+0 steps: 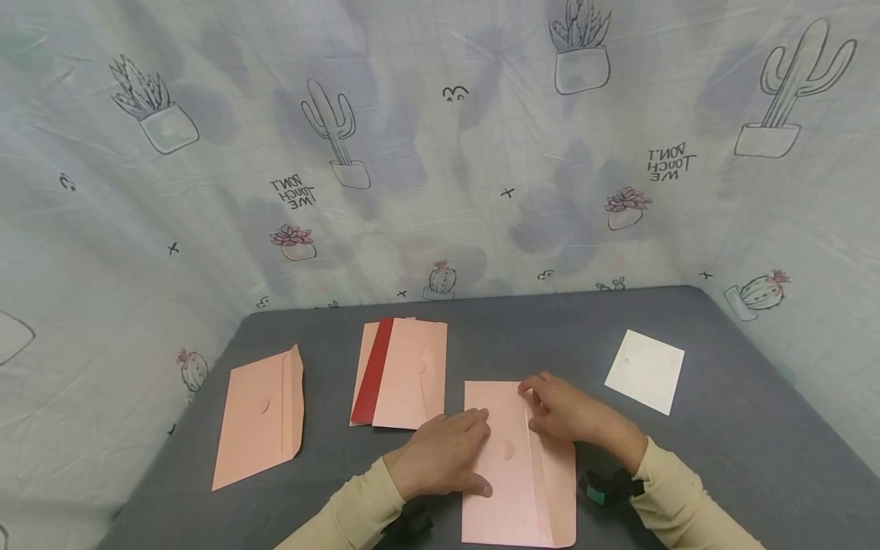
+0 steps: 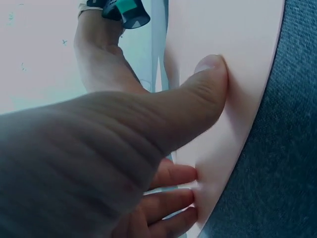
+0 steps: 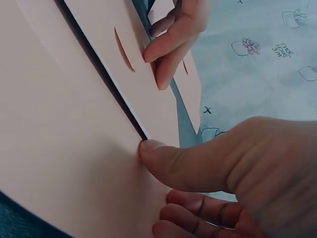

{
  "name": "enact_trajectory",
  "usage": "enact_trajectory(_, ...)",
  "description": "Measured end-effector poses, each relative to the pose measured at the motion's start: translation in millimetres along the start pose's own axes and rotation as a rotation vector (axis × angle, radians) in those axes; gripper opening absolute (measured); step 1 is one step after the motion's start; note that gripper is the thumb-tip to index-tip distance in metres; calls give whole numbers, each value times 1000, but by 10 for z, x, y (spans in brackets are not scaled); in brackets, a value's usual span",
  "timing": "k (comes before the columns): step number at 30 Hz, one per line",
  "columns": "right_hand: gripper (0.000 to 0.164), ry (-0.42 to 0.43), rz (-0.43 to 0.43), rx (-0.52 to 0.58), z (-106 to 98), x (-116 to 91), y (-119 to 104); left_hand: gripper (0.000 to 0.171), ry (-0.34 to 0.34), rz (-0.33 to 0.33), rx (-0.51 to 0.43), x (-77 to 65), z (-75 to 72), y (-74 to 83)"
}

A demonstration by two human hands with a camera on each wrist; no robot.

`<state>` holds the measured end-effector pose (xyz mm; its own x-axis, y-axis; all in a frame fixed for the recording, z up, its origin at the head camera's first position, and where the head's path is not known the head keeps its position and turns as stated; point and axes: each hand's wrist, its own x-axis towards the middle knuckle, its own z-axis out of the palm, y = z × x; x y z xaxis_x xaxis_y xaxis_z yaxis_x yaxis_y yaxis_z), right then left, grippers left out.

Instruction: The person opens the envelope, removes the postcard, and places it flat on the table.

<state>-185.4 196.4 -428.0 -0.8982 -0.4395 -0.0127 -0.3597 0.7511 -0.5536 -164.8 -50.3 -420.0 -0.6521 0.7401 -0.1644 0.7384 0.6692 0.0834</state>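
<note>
A pink envelope (image 1: 505, 504) lies upright in front of me, its flap (image 1: 560, 489) spread open to the right and a small curved slit in its face. My left hand (image 1: 443, 454) rests on the envelope's left side, thumb (image 2: 210, 84) pressing the paper and fingers extended across it. At the top of the fold, my right hand (image 1: 564, 409) grips the envelope with bent fingers. Its thumb (image 3: 158, 151) sits at the end of the dark gap along the mouth, fingertips (image 3: 171, 218) at the paper's edge.
Another pink envelope (image 1: 254, 420) lies at the left. Behind my left hand, pink envelopes (image 1: 409, 367) overlap with a dark red strip (image 1: 378, 374) showing. A white square card (image 1: 646, 370) is at the right. The grey table (image 1: 522, 328) meets a patterned curtain (image 1: 412, 153) at the back.
</note>
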Motion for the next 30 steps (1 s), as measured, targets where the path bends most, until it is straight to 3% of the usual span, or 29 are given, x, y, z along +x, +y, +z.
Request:
enact_trajectory(6,39,28,41,8,15,17,12,69,1,-2,-60,-6,32,-23)
enact_trajectory(10,37,15,68,45,-5,29,43,69,-4,-7,-49,4,34,-21)
enact_trajectory(13,32,-20,48,83,-29,33,74,69,-6,-10,-29,7,30,-15)
enact_trajectory(16,17,-65,-11,131,-48,42,110,68,-3,-6,-11,7,25,-10)
enact_trajectory(19,9,-128,-47,250,-45,51,136,68,-1,-4,4,4,27,-7)
enact_trajectory(25,27,-222,147,629,-7,52,124,68,8,-6,19,5,40,-5)
enact_trajectory(30,25,-168,220,627,52,63,94,68,11,-8,10,6,35,-11)
